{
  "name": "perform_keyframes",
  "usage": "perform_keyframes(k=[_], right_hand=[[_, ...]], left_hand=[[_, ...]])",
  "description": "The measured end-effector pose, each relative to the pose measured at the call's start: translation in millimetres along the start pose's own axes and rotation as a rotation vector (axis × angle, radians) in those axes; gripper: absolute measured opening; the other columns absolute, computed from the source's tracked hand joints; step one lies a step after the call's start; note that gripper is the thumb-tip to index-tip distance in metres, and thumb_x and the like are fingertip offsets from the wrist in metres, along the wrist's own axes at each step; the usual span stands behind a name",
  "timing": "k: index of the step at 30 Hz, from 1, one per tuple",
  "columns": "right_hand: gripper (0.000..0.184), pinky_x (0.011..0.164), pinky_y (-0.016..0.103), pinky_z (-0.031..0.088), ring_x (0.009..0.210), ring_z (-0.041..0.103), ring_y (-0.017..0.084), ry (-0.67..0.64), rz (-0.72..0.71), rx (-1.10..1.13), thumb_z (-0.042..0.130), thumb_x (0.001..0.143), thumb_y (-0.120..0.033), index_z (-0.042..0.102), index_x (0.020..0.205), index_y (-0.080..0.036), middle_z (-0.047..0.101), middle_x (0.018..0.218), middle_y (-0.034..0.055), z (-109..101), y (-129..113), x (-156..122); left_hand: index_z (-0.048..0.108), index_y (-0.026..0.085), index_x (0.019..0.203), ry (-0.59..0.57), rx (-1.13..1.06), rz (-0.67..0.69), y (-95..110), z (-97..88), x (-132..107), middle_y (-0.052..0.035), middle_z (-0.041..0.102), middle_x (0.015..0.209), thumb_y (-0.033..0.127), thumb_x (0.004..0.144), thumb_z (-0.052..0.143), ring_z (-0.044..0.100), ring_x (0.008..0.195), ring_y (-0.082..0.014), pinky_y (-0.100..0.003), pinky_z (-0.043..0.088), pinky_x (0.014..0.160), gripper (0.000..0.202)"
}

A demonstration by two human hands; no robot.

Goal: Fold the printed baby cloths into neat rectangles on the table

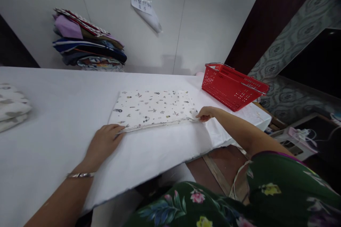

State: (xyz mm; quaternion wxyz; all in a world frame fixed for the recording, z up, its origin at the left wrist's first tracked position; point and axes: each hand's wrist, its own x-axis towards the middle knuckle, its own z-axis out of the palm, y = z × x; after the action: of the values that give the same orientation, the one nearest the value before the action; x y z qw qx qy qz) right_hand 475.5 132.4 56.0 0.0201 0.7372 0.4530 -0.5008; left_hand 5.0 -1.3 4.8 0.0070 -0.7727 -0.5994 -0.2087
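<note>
A white cloth point(154, 108) with small grey, black and yellow prints lies folded in layers on the white-covered table point(149, 156). At its near left corner, my left hand point(106, 140) has its fingers closed on the layered edge. My right hand point(206, 112) pinches the near right corner between thumb and fingers. The near edge between both hands runs nearly straight, with several layers showing. Parts of the fingertips are hidden by the cloth.
A red plastic basket point(231, 87) with metal handles stands at the table's back right. Several folded fabrics point(90, 44) are stacked against the wall at the back left. Another printed cloth point(12, 108) lies at the far left. A paper label point(142, 5) hangs on the wall.
</note>
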Motion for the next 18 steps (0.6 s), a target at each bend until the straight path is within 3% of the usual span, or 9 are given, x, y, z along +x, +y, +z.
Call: perform_keyframes(k=[11,18], right_hand=[[0.025,0.045,0.013,0.044,0.045,0.056,0.006,0.053,-0.036,0.039,0.074,0.075,-0.022,0.051,0.069,-0.016,0.054,0.048,-0.0054,4,-4,-15],[0.022,0.048,0.017,0.05,0.054,0.065,0.014,0.048,-0.083,0.119,0.074,0.075,-0.022,0.054,0.074,-0.013,0.061,0.054,0.0014,9,-8,-22]], left_hand=[[0.067,0.015,0.107,-0.002,-0.026,-0.005,0,-1.8,1,-0.011,0.064,0.11,0.039,0.085,0.037,0.053,0.102,-0.027,-0.042,0.043,0.09,0.044],[0.067,0.019,0.105,0.0,-0.059,-0.017,1,-2.3,1,-0.0095,0.064,0.109,0.042,0.084,0.038,0.055,0.103,-0.0276,-0.042,0.043,0.09,0.042]])
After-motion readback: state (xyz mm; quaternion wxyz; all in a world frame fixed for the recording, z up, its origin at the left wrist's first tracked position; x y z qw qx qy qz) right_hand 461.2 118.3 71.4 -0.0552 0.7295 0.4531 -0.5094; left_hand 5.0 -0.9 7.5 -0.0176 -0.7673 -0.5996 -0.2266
